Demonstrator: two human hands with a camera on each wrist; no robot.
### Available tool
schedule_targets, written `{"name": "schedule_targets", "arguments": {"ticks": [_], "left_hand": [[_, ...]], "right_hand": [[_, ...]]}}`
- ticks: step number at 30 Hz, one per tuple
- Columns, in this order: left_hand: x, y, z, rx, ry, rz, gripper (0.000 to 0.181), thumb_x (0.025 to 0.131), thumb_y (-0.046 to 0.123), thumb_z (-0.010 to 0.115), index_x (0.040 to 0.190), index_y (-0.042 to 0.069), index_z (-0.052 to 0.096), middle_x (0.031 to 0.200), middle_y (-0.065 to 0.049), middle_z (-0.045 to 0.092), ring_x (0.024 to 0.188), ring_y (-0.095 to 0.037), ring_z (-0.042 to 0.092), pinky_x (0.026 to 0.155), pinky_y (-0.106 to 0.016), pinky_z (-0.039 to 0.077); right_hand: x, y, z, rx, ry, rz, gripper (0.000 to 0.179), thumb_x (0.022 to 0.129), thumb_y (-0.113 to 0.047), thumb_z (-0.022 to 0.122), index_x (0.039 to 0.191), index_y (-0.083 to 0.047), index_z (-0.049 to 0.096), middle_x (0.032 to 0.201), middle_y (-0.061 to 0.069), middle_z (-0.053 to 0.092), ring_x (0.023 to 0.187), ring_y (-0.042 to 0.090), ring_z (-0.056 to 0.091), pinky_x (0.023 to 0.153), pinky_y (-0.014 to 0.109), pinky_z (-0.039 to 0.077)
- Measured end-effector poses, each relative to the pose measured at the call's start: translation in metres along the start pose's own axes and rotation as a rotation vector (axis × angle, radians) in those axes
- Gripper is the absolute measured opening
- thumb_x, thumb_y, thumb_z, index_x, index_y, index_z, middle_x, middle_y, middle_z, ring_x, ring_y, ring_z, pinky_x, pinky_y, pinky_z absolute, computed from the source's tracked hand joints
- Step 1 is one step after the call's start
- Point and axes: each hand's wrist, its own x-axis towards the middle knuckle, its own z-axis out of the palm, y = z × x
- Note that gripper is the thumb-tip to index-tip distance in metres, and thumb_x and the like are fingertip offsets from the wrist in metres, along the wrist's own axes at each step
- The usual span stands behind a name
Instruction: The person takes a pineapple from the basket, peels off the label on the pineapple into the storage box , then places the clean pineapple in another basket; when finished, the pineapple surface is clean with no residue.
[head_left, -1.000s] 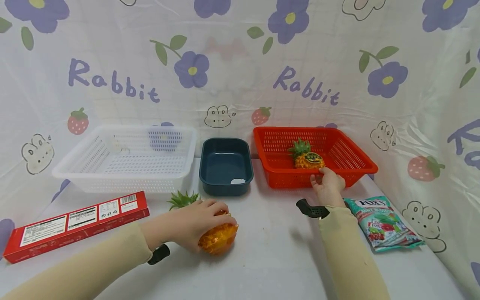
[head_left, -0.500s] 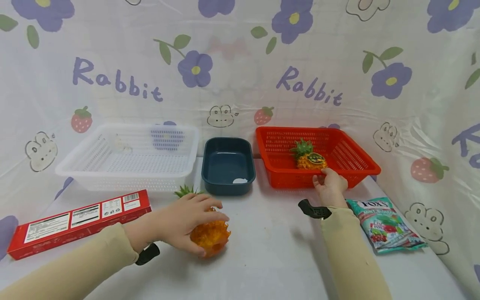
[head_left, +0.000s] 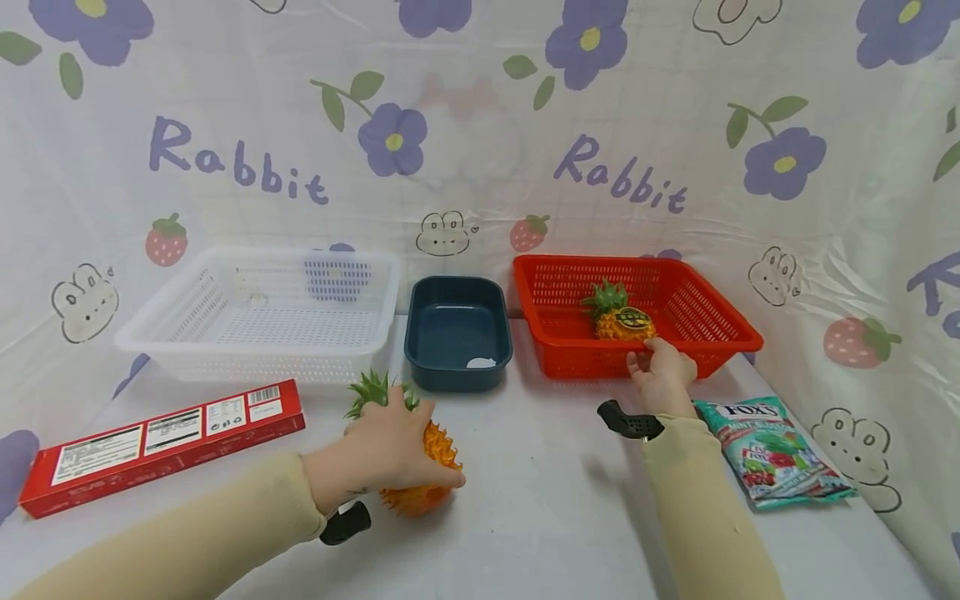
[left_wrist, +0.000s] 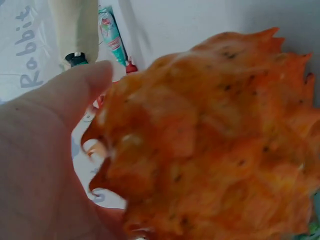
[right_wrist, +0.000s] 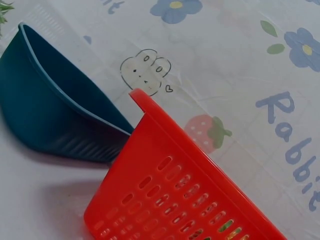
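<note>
My left hand (head_left: 390,450) reaches over a small orange pineapple (head_left: 415,500) on the table, its thumb and fingers spread round the spiky body. Green leaves show beyond the hand, pointing at the white basket. In the left wrist view the pineapple (left_wrist: 210,135) fills most of the picture, with the thumb along its left side. My right hand (head_left: 663,375) grips the near rim of a red basket (head_left: 562,343), thumb outside. Inside that basket lies another pineapple (head_left: 621,323) with a dark label. The right wrist view shows the basket's slotted side (right_wrist: 165,185) but not the hand.
A dark blue bin (head_left: 457,379) stands between the red basket and a white basket (head_left: 255,364). A long red box (head_left: 165,442) lies at the left. By the right forearm is a green Fox's candy bag (head_left: 772,454). A patterned curtain (head_left: 480,125) hangs behind.
My left hand has turned on the pineapple, its thumb swinging from the near side to the right. The pineapple has shifted slightly left. The right hand stays on the red basket's rim.
</note>
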Motion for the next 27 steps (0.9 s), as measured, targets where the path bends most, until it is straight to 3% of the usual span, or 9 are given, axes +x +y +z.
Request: {"name": "schedule_targets", "arguments": {"ticks": [3,8,19,27], "left_hand": [[0.0,-0.002,0.004,0.03,0.017,0.03,0.1,0.057,0.074,0.066,0.133,0.013,0.047,0.122,-0.024,0.042,0.088,-0.04,0.052,0.075,-0.046,0.049],[-0.001,-0.006,0.005,-0.015,0.016,0.054,0.089,0.057,0.066,0.072,0.127,0.014,0.05,0.112,-0.018,0.045,0.079,-0.033,0.051,0.071,-0.042,0.048],[-0.01,-0.012,-0.001,-0.154,-0.058,0.067,0.081,0.055,0.044,0.081,0.122,0.013,0.046,0.103,-0.014,0.046,0.075,-0.026,0.052,0.067,-0.038,0.049],[-0.017,-0.014,-0.005,-0.174,-0.074,0.068,0.088,0.052,0.031,0.084,0.124,0.005,0.041,0.106,-0.016,0.045,0.081,-0.026,0.053,0.071,-0.041,0.051]], "right_hand": [[0.0,0.001,0.0,-0.004,-0.004,0.003,0.058,0.088,-0.013,0.061,0.13,-0.027,0.024,0.124,-0.008,0.031,0.105,0.012,0.04,0.077,0.021,0.049],[0.0,0.0,0.0,0.001,-0.008,0.004,0.058,0.088,-0.013,0.061,0.129,-0.029,0.024,0.126,-0.009,0.031,0.107,0.011,0.039,0.078,0.021,0.049],[0.001,0.0,0.0,0.022,-0.001,0.005,0.061,0.088,-0.012,0.061,0.132,-0.028,0.022,0.127,-0.008,0.031,0.106,0.012,0.039,0.077,0.021,0.05],[0.0,0.0,0.0,0.022,-0.005,0.001,0.061,0.088,-0.011,0.061,0.131,-0.028,0.022,0.125,-0.008,0.03,0.104,0.012,0.039,0.077,0.021,0.049]]}}
